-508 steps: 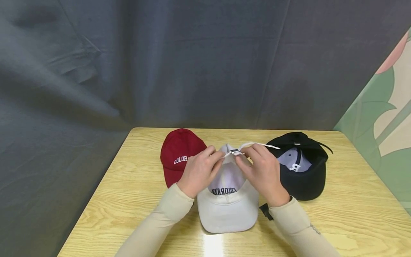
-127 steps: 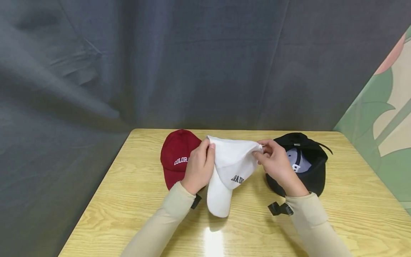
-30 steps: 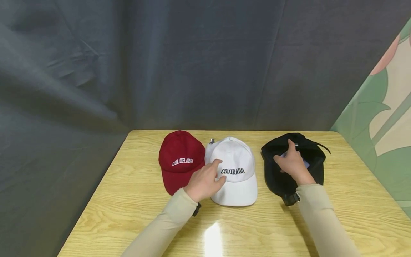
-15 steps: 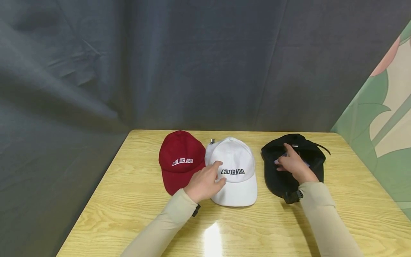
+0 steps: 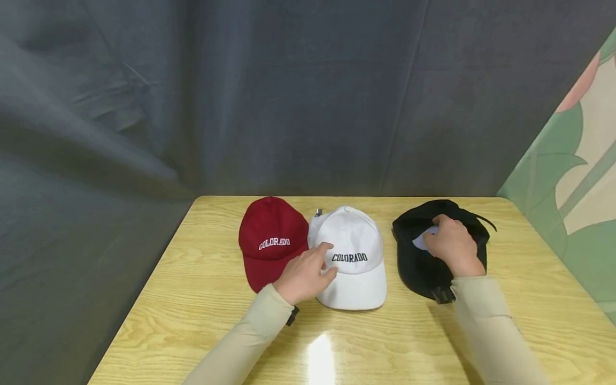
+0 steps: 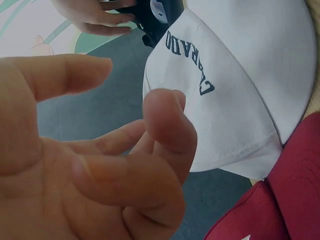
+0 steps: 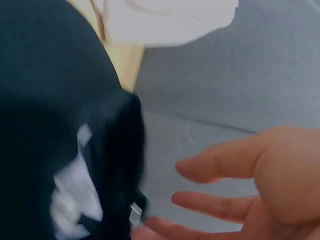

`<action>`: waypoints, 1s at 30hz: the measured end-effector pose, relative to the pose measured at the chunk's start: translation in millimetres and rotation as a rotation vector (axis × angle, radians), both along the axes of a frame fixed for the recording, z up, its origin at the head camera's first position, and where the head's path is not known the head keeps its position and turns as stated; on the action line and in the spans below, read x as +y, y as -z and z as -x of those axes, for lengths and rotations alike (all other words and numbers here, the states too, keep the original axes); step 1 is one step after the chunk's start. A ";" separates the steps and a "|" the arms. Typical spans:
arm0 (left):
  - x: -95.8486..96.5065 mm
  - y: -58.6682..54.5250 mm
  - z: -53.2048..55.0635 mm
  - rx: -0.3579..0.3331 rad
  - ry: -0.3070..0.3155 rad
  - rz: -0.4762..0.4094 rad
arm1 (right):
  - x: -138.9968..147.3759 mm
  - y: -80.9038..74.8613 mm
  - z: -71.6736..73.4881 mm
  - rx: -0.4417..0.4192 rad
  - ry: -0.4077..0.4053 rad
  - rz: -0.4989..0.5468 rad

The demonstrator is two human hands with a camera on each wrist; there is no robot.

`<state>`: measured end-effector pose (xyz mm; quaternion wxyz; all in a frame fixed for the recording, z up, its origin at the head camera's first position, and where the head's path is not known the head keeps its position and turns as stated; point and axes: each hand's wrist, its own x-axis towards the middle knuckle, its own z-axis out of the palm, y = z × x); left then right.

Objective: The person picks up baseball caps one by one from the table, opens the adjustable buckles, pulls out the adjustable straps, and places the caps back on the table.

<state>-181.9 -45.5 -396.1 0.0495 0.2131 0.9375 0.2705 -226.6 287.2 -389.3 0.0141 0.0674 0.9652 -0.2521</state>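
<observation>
In the head view my left hand (image 5: 304, 274) hovers by the left side of a white baseball cap (image 5: 358, 291), thumb and fingers loosely bent around nothing. This cap sits crown up, its dark COLORADO lettering facing me. Over the opening of an upturned black baseball cap (image 5: 417, 274) is my right hand (image 5: 453, 245), hiding part of the lining. The right wrist view, blurred, shows its fingers (image 7: 215, 161) spread apart, one fingertip close to the small metal buckle (image 7: 135, 214) on the black cap's strap. Neither hand grips anything.
A red baseball cap (image 5: 267, 227) with white COLORADO lettering lies left of the white one, their edges meeting. All three caps are on a wooden table (image 5: 192, 315). Dark grey cloth (image 5: 308, 107) hangs behind and to the left; a leaf-patterned surface (image 5: 558, 176) is at right.
Earlier both hands held the white cap, first at its strap, then by its edges; now it rests crown up, released. The right hand has gone to the black cap and shifted slightly right.
</observation>
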 end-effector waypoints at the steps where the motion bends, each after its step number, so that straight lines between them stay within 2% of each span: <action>1: -0.6 -0.7 0.3 0.004 -0.001 -0.002 | 2.5 -5.5 -0.5 0.034 0.012 -0.050; 4: -1.3 -2.3 1.4 0.013 0.003 -0.013 | 15.3 -15.9 2.7 0.132 0.036 -0.186; 6: -1.3 -2.4 1.6 0.013 0.007 -0.020 | 28.5 -17.9 6.4 0.141 0.020 -0.242; 7: -1.4 -2.3 1.3 0.009 0.011 -0.026 | 35.8 -17.5 8.2 0.118 0.005 -0.254; 11: -1.5 0.1 0.6 -0.007 0.018 -0.032 | 63.0 -11.8 13.8 -0.035 -0.058 -0.221; 13: -1.5 0.8 0.0 -0.017 0.026 -0.034 | 71.8 -8.1 15.4 -0.082 -0.077 -0.196; 18: -1.1 1.2 -0.4 -0.020 0.034 -0.030 | 78.5 3.6 16.8 -0.111 -0.099 -0.205; 21: -0.4 2.5 0.3 -0.017 0.041 -0.035 | 77.2 8.3 15.2 -0.141 -0.085 -0.216; 25: -0.6 2.6 0.7 -0.012 0.052 -0.037 | 72.6 9.7 11.7 -0.111 -0.076 -0.230; 30: -0.9 1.8 1.3 -0.004 0.054 -0.032 | 62.1 8.0 8.3 -0.033 -0.075 -0.213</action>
